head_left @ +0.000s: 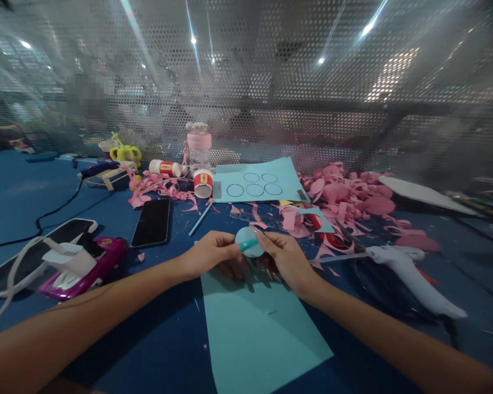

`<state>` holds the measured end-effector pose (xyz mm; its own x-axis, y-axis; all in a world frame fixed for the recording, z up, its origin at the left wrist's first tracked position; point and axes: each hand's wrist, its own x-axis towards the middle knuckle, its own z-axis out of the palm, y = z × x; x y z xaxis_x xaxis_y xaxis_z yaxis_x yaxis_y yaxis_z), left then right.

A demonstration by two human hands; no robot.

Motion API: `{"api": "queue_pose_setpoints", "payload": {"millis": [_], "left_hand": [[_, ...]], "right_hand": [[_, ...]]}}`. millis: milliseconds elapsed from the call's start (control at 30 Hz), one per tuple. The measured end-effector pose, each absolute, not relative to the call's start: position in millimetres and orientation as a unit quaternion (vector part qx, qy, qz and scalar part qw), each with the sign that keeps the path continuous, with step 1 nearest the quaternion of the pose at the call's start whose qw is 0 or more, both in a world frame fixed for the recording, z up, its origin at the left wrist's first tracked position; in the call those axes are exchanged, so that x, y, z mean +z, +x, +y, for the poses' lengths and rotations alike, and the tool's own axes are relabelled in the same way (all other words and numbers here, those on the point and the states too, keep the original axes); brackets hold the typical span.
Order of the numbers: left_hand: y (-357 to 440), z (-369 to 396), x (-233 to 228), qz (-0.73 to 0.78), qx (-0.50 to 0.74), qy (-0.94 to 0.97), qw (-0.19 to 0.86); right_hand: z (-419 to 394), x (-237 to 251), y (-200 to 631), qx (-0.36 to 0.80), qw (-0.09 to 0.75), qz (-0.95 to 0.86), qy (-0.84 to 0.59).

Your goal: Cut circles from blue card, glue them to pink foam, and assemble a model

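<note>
Both hands meet over a light-blue paper sheet on the blue table. Between them is a round light-blue paper disc, with a short teal strip lying across its face. My left hand is closed, its thumb and fingers pinching the disc's left side near one end of the strip. On the other side my right hand pinches the disc's right edge, thumb by the strip's other end. The fingers under the disc are partly hidden. Whether the strip is fixed to the disc, I cannot tell.
A light-blue sheet with drawn circles lies behind the hands. Pink paper scraps spread at right, near a white glue gun. At left are a phone, a power strip and a pink bottle.
</note>
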<state>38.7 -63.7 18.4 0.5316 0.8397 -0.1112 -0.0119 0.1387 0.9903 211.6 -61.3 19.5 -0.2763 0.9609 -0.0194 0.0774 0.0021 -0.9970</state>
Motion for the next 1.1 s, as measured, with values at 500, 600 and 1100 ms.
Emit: {"api": "queue_pose_setpoints", "payload": {"millis": [500, 600, 1100], "left_hand": [[35.7, -57.1, 17.6, 0.389, 0.415, 0.528, 0.631], [32.3, -53.4, 19.5, 0.415, 0.461, 0.532, 0.577], [30.7, -46.9, 14.2, 0.45, 0.539, 0.503, 0.505]], "right_hand": [[-41.4, 22.1, 226.5, 0.434, 0.528, -0.542, -0.49], [-34.9, 18.9, 230.5, 0.443, 0.547, -0.525, -0.478], [-28.5, 11.7, 234.6, 0.527, 0.553, -0.46, -0.453]]}}
